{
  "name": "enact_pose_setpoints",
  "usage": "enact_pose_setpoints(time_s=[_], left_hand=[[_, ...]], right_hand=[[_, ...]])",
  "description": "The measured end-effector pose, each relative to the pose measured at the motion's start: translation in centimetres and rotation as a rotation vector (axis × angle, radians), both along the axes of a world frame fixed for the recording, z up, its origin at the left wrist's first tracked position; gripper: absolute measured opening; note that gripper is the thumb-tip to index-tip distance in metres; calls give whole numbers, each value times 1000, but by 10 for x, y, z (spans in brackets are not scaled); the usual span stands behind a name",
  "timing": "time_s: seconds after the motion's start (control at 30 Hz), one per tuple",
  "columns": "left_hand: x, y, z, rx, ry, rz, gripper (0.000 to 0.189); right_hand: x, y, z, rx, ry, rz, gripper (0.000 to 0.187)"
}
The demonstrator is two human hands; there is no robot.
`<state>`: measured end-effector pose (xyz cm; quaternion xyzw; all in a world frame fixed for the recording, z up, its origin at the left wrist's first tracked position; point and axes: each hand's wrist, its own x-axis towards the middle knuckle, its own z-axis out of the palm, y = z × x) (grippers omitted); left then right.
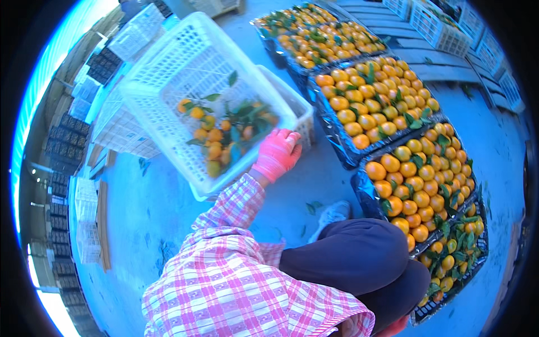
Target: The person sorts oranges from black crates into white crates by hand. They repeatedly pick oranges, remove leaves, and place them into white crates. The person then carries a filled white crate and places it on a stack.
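My left hand (278, 153), in a pink knit glove, grips the near rim corner of a white slatted plastic crate (181, 46). Tilted, the crate holds a small pile of oranges (214, 147) with green leaves; this part is blurred. Another pale crate (305, 111) sits beneath and beside it. Only a sliver of my right hand (396, 327), gloved in pink, shows at the bottom edge beside my knee; its fingers are hidden. To the right, oranges in neat rows fill several trays lined with dark film (337, 145).
At the lower right, a black basket (452, 295) holds loose leafy oranges. White crates (438, 31) stand on wooden slats at the upper right. More white crates (122, 126) are stacked at left. Fallen leaves (166, 252) lie on the floor near my shoe (334, 215).
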<state>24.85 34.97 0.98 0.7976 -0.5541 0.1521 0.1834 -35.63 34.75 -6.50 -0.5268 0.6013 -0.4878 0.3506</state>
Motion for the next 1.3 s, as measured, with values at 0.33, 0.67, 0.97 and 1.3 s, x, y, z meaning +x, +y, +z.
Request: enact_pose_setpoints(time_s=[0.33,0.67,0.97,1.3], left_hand=[[53,115,-48,438,227,335,50],[56,117,-40,511,183,258,63],[58,115,-40,518,170,241,56],[70,113,-90,408,131,392,43]], right_hand=[[-27,41,-89,344,27,5,27],[-1,-27,121,-139,120,12,24],[178,-64,275,-575,109,592,17],[199,-150,197,-255,-267,862,27]])
